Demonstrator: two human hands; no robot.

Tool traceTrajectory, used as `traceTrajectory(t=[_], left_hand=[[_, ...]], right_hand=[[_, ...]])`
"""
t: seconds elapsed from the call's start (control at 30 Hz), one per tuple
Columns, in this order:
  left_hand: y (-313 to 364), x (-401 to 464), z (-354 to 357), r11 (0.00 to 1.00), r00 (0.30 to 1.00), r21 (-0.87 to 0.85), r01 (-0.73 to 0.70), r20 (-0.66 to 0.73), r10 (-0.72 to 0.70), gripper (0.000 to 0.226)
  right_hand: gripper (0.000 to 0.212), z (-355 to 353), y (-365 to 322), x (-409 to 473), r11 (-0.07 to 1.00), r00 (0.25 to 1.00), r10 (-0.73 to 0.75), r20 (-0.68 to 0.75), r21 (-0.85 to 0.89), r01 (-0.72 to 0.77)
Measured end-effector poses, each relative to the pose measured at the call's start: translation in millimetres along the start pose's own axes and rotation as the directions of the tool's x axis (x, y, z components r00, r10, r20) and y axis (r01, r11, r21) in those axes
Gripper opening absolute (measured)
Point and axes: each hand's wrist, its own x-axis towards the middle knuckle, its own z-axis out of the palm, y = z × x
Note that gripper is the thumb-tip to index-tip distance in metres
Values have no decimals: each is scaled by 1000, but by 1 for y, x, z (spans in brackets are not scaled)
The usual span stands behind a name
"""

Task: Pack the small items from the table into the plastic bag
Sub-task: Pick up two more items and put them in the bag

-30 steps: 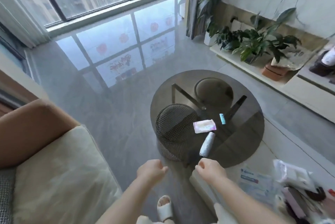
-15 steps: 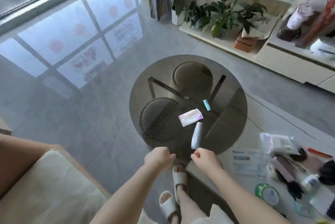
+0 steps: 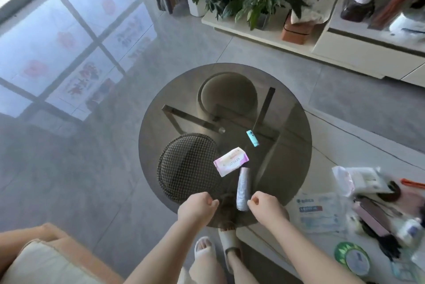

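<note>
head view — pink packet (image 3: 231,161) lies flat, slanted, on glass table (image 3: 292,145).

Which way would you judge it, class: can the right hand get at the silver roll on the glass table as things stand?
Probably yes. The right hand hovers just beside the silver roll, at the near edge of the glass table, and nothing lies between them.

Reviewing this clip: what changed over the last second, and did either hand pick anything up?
The view dropped and closed in on the glass table. Both fists came forward over its near edge; the right hand now sits beside the silver tube, the left hand near it. Nothing was taken or let go. The tube, the pink packet and the blue tube lie where they were.
</note>
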Motion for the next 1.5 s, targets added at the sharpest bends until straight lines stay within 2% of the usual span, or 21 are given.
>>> traceTrajectory(t=[0.23, 0.47, 0.67, 0.83, 1.0, 1.13, 1.33, 1.43, 1.5], left_hand=[[25, 71, 11, 994, 997, 84, -68, 33, 65, 34], [36, 148, 32, 981, 994, 165, -106, -12, 109, 34], [39, 207, 63, 981, 990, 164, -106, -77, 120, 37], [43, 236, 72, 971, 972, 184, -155, -147, 183, 44], [45, 255, 73, 956, 964, 229, -181, -151, 218, 55], [49, 269, 79, 943, 965, 271, -193, -119, 232, 48], [56, 279, 78, 952, 977, 243, -185, -55, 204, 32], [69, 282, 69, 923, 950, 260, -283, -56, 307, 26], [83, 286, 58, 863, 902, 324, -387, -61, 427, 27]], right_hand=[[28, 11, 12, 52, 997, 997, 67, 25, 35, -68], [36, 43, 15, 104, 984, 988, 154, 14, 86, -154], [42, 79, 9, 151, 965, 969, 243, -49, 116, -236], [56, 96, 3, 171, 950, 937, 308, -166, 113, -292], [54, 110, 0, 176, 943, 907, 333, -257, 100, -317], [43, 119, 1, 183, 940, 906, 340, -254, 113, -321], [36, 115, 6, 188, 878, 860, 452, -237, 288, -383], [36, 108, 9, 185, 833, 813, 509, -284, 400, -382], [33, 99, 12, 183, 798, 787, 541, -297, 476, -369]])
